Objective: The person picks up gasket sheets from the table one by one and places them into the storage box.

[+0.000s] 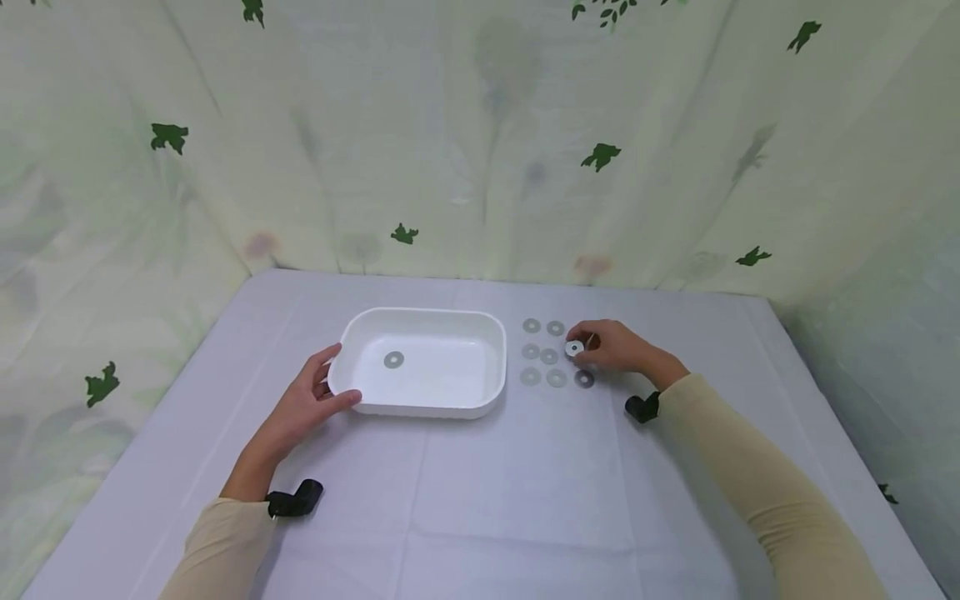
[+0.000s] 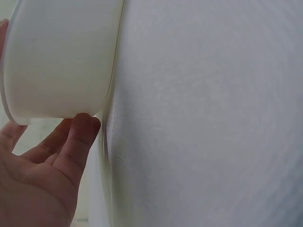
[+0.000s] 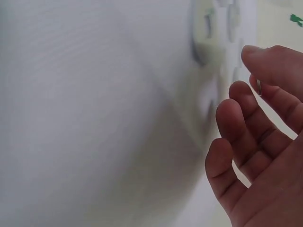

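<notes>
- Head view: the white tray (image 1: 442, 367) is set on the tabletop (image 1: 480, 500), its left end gripped by the left hand (image 1: 309, 398). One flat ring (image 1: 387, 360) is contained in the tray; seven loose rings (image 1: 549, 362) are laid out just beyond its right side. Beside these, a small disc (image 1: 570, 348) is pinched by the right hand (image 1: 617, 346).
- Left wrist view: the tray's outer wall is met by fingertips. The tray is judged light, stiff and rather smooth, and is best steadied by its rim and end wall.
- Right wrist view: only a thin edge of the disc is shown, caught between thumb and index finger. It is judged light, rigid and easily slipped; opposite edges are best taken, since a flat face offers little purchase.
</notes>
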`<state>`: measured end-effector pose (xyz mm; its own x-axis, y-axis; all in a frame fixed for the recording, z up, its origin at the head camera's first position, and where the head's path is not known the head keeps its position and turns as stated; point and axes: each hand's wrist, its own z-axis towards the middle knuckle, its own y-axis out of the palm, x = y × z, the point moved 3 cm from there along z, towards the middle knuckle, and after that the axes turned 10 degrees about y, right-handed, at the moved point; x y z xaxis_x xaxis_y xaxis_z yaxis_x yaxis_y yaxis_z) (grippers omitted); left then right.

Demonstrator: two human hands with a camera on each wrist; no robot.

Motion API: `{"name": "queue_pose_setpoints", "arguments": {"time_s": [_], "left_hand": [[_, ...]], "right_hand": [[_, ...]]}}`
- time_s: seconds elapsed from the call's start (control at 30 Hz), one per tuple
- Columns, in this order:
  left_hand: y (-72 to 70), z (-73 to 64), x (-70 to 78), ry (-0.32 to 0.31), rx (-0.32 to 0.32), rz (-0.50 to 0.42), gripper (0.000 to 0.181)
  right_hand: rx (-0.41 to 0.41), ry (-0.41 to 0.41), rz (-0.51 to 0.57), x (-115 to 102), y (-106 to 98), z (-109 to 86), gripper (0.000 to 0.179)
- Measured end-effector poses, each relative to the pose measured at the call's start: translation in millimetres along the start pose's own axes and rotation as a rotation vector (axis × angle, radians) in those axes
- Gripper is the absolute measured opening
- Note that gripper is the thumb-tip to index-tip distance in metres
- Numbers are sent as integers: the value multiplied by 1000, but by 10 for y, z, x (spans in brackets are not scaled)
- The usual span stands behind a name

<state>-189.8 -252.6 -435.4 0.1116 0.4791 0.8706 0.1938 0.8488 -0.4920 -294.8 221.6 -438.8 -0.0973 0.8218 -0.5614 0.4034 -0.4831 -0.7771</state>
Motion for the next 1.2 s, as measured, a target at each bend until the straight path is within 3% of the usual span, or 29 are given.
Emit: {"name": "queue_pose_setpoints", "arguments": {"time_s": [0.27,0.57,0.77,0.93,1.2], "left_hand": [[-4,-4,11,-2,3,-8,97],[-12,1,-20,-6,2,-9,97],[-11,4,-16,-3,3,-6,97],[-1,31,5,-2,7,8,96],[-4,-5,6,4,13,6,96]], "right_hand": [[49,-107,41,-347,-259,40,38],[64,-131,40,-876,-448,179,41],[64,-139,43,-1175,-476,252,42],[59,-177,55,-1334,-482,330,42],[12,-158,103,-1555,-372,444,41]]}}
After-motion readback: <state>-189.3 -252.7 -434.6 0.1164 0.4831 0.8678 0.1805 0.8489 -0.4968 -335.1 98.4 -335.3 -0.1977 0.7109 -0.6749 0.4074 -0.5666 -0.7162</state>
